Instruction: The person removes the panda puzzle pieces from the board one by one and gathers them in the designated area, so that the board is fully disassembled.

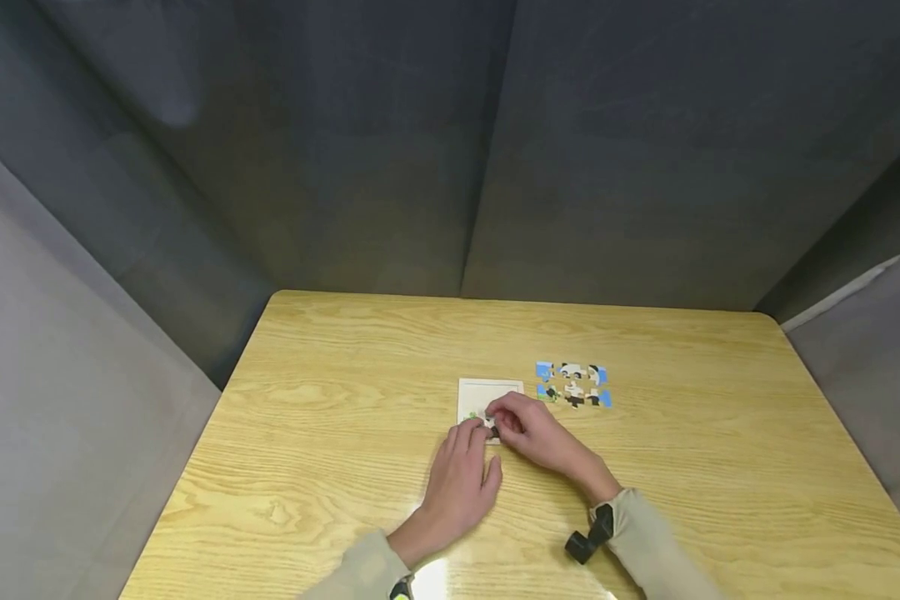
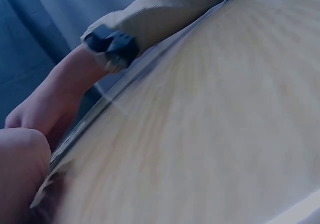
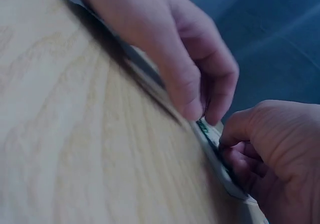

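A white square puzzle tray lies flat on the wooden table. My left hand reaches over its near edge, fingertips resting on the tray rim beside a small puzzle piece with a green patch. My right hand has its fingers curled and pinches that piece at the tray's near side. In the right wrist view the piece shows between the left hand above and the right hand below. The left wrist view shows the right hand and its sleeve.
A cluster of several loose puzzle pieces, blue, white and black, lies just right of the tray. A black wrist mount sits on my right forearm. Grey fabric walls close in the table on three sides.
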`<act>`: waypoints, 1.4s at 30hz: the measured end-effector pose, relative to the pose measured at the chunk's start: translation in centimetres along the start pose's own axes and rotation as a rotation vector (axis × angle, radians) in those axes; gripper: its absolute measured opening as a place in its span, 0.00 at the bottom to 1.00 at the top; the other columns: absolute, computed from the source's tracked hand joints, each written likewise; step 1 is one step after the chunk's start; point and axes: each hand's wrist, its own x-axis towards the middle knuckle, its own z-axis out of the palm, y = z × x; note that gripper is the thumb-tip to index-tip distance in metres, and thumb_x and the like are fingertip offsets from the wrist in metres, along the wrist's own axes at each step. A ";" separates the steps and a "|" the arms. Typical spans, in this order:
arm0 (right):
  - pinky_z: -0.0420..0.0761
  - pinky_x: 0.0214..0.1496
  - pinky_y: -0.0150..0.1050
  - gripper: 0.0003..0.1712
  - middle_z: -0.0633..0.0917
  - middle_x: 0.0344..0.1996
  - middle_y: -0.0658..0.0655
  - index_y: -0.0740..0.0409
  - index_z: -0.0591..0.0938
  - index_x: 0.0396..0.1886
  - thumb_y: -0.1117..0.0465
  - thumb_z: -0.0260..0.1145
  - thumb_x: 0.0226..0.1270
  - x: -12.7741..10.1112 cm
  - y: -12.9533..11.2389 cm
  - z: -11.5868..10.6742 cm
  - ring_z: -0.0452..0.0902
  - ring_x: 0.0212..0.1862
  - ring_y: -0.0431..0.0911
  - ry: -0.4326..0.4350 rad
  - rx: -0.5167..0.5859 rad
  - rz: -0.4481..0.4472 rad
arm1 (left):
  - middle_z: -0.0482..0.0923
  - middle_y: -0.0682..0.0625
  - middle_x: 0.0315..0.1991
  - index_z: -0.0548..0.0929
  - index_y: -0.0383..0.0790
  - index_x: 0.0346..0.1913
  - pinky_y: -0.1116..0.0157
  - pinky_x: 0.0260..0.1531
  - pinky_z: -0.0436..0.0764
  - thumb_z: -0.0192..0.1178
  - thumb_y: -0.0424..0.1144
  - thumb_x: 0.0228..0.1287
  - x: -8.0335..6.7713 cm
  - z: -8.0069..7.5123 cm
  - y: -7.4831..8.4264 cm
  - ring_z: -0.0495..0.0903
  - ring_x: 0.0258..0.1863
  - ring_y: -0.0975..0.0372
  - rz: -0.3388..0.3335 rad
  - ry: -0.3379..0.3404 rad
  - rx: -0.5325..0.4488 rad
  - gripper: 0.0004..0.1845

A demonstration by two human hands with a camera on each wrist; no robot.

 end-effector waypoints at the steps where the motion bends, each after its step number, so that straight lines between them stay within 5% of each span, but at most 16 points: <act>1: 0.77 0.33 0.32 0.14 0.81 0.32 0.48 0.63 0.86 0.48 0.74 0.67 0.64 0.1 0.0 0.1 0.72 0.32 0.36 -0.005 -0.003 0.000 | 0.71 0.45 0.65 0.76 0.38 0.61 0.57 0.63 0.77 0.56 0.44 0.75 0.2 -0.2 -0.3 0.71 0.65 0.54 -0.007 0.020 -0.035 0.19; 5: 0.74 0.34 0.32 0.12 0.79 0.31 0.49 0.61 0.86 0.49 0.69 0.70 0.65 0.2 -0.3 0.7 0.71 0.32 0.39 -0.034 -0.053 -0.004 | 0.73 0.46 0.61 0.76 0.38 0.60 0.59 0.56 0.81 0.59 0.40 0.73 1.0 -0.7 -2.0 0.74 0.61 0.55 -0.033 0.078 -0.159 0.17; 9: 0.72 0.39 0.34 0.14 0.77 0.31 0.51 0.60 0.86 0.50 0.62 0.73 0.67 0.2 -0.8 1.1 0.71 0.34 0.42 -0.073 -0.107 0.004 | 0.74 0.46 0.66 0.75 0.38 0.67 0.55 0.64 0.78 0.63 0.43 0.72 1.5 -1.2 -3.6 0.73 0.67 0.54 -0.059 0.056 -0.204 0.25; 16: 0.73 0.42 0.37 0.18 0.77 0.31 0.53 0.62 0.83 0.49 0.59 0.77 0.63 0.9 -1.7 1.0 0.71 0.36 0.43 -0.126 -0.108 0.059 | 0.59 0.47 0.82 0.64 0.40 0.80 0.47 0.76 0.61 0.57 0.52 0.72 2.1 -1.9 -6.4 0.54 0.82 0.52 -0.030 -0.124 -0.087 0.38; 23: 0.72 0.40 0.37 0.19 0.77 0.29 0.51 0.63 0.82 0.50 0.60 0.77 0.66 1.5 -2.4 1.3 0.68 0.33 0.40 -0.214 -0.120 0.120 | 0.54 0.50 0.84 0.61 0.42 0.82 0.50 0.79 0.54 0.52 0.58 0.73 2.1 -2.4 -8.7 0.51 0.83 0.54 0.091 -0.186 0.047 0.41; 29: 0.71 0.41 0.39 0.19 0.78 0.29 0.49 0.62 0.81 0.51 0.58 0.75 0.68 1.1 -2.7 1.4 0.69 0.33 0.40 -0.231 -0.169 0.135 | 0.51 0.50 0.85 0.58 0.43 0.83 0.51 0.80 0.53 0.48 0.65 0.74 1.9 -2.2 -9.1 0.49 0.83 0.54 0.147 -0.204 0.096 0.44; 42: 0.72 0.37 0.35 0.20 0.77 0.28 0.49 0.61 0.79 0.51 0.59 0.76 0.66 0.6 -2.8 1.0 0.68 0.32 0.38 -0.213 -0.142 0.148 | 0.49 0.52 0.85 0.57 0.44 0.84 0.54 0.81 0.50 0.46 0.66 0.75 1.9 -2.0 -8.5 0.48 0.84 0.55 0.145 -0.220 0.118 0.44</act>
